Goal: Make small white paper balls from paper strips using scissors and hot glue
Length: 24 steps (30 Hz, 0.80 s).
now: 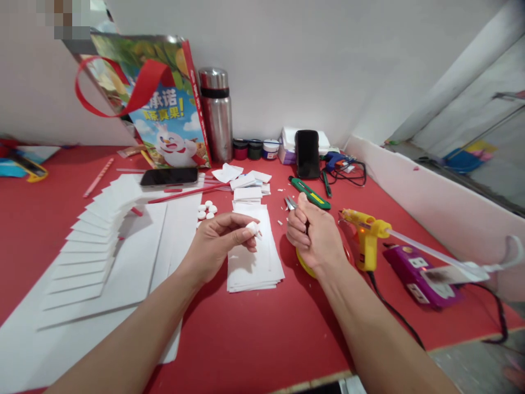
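My left hand point(223, 238) pinches a small white piece point(254, 228) between thumb and fingertips, above a stack of white paper sheets point(250, 273). Closed in a fist, my right hand point(314, 232) grips what look like scissors point(290, 203); two short metal tips stick out on its left side and the handles are mostly hidden. White scraps point(280, 222) lie near these tips. Beside my left hand sit several small white rounded pieces point(208, 209). A round yellow and red object point(304, 265) is partly covered by my right hand and wrist.
At left, a curved stepped row of white strips point(84, 257) stands on white boards. To the right are a yellow glue gun point(368, 235) with a glue stick, and a purple power strip point(424, 276). Behind lie a green cutter point(309, 192), phones point(307, 153), a steel flask point(216, 117) and a printed bag point(164, 109).
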### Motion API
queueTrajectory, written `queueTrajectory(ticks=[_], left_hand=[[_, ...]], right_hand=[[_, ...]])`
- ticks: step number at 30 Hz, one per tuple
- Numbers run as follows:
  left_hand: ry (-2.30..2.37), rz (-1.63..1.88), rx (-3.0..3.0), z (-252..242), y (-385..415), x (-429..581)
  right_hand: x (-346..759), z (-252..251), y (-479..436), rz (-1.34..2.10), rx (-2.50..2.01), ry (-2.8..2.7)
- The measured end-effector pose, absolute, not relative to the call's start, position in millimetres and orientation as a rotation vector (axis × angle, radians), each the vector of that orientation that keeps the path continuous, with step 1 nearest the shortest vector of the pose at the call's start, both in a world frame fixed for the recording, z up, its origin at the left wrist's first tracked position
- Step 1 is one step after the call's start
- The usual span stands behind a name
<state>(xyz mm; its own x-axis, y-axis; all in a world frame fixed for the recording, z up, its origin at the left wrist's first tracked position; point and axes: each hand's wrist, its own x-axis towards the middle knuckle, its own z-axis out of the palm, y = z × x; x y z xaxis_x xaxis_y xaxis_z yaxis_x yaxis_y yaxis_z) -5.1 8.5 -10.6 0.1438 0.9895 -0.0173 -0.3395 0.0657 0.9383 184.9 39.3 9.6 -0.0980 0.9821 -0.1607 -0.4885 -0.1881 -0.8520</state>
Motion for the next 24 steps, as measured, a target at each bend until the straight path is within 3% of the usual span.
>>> queueTrajectory(ticks=[10,24], left_hand=[[0.845,1.231,0.955,-9.1,9.5,-5.0],[0.841,1.229,0.936,-10.1,9.1,-5.4]], right_hand=[[182.3,8.8,38.8,1.387,-0.846,-0.893],[186.1,9.3,41.2,1.413,-0.963,-0.802]])
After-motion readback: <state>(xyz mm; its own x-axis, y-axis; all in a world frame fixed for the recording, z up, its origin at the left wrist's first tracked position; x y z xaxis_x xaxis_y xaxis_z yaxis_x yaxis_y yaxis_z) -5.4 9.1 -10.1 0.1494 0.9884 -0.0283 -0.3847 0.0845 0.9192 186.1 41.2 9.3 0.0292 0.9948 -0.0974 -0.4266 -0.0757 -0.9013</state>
